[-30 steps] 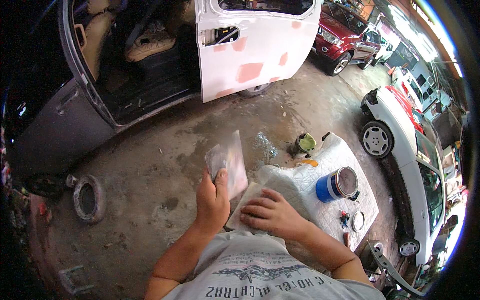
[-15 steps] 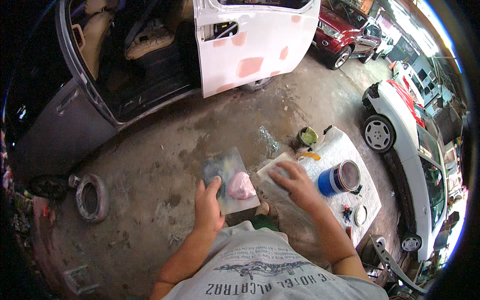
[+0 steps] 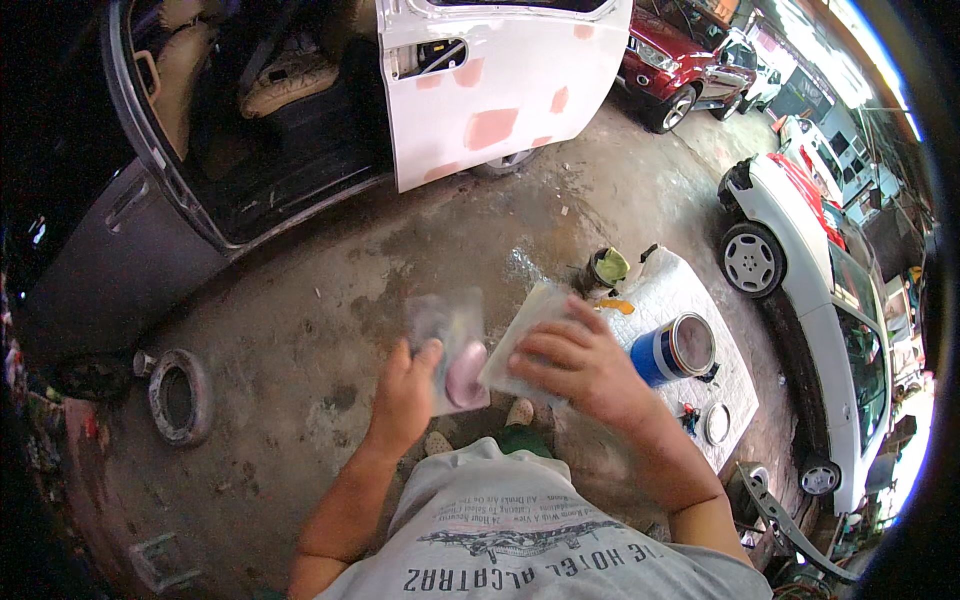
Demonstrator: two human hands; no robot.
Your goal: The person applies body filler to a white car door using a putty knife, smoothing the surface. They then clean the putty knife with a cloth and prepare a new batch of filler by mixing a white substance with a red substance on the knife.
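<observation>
My left hand (image 3: 403, 395) grips a smeared, translucent flat board (image 3: 440, 318) by its left edge, thumb on top. On the board's right part sits a lump of pink putty (image 3: 466, 378), somewhat blurred. My right hand (image 3: 585, 362) holds a pale, flat spreader (image 3: 538, 312), its fingers spread over the face. The spreader's lower left edge is close to the putty; I cannot tell whether they touch. To the right of my right hand stands a blue can (image 3: 654, 358) with a grey top, on a surface with a white cover (image 3: 680, 285).
Beyond the can are a dark pot with green stuff (image 3: 608, 268) and a yellow-orange piece (image 3: 613, 306). A round lid (image 3: 717, 423) lies nearer. Ahead is an open white car door (image 3: 540, 70) with pink patches. A tire (image 3: 180, 398) lies left; a white car (image 3: 855, 350) stands right.
My right hand has brought the spreader left and up off the covered surface, close to the board. The board in my left hand has tilted and shifted slightly left.
</observation>
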